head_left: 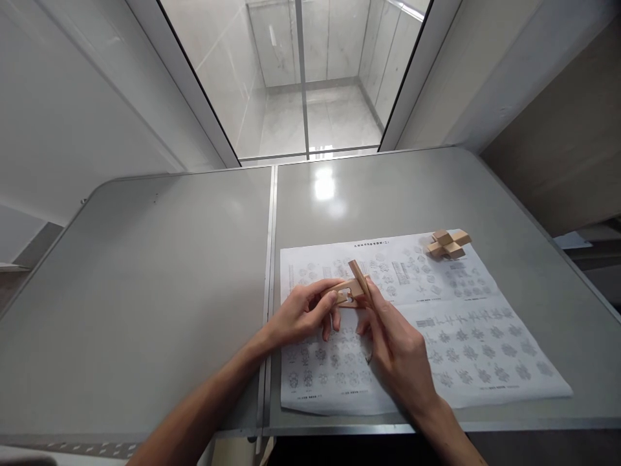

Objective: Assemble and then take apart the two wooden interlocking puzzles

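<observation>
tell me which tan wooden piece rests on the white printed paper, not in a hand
The tan wooden cross-shaped block, on the white printed paper near its far right corner; other wooden pieces are held by left hand and right hand.

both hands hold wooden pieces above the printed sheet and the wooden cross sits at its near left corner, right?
Not the near left corner: the head view shows the wooden cross at the far right corner of the printed sheet.
</observation>
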`<state>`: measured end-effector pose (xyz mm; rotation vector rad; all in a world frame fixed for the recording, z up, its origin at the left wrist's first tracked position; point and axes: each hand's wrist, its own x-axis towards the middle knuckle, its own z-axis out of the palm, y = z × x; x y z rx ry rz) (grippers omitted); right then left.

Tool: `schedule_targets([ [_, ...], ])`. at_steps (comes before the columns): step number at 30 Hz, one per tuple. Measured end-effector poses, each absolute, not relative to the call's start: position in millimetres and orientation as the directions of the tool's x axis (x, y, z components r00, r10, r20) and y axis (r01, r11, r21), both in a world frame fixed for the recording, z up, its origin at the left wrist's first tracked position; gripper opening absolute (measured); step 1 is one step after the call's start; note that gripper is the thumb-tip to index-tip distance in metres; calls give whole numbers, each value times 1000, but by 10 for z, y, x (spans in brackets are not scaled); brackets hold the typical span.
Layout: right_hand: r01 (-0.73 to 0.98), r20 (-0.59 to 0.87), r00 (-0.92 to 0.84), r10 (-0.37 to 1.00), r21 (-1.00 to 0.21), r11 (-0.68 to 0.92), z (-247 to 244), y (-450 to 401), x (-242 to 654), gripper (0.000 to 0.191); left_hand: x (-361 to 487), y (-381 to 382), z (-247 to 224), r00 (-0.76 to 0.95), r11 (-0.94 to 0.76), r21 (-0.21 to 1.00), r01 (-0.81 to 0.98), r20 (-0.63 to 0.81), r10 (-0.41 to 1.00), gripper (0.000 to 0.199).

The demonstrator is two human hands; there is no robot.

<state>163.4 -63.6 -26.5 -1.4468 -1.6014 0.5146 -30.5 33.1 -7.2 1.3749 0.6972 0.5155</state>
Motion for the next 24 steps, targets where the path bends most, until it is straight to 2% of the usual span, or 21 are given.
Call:
schedule_targets([
  [15, 616, 325, 141, 935, -769, 174, -281, -651, 1586, 51, -274, 325, -75, 692, 149, 988, 41, -136, 709, 51],
  [24, 575, 348, 76, 934, -780, 244, -253, -640, 1635, 58, -295, 324, -81, 694, 123, 991, 49, -123, 709, 51],
])
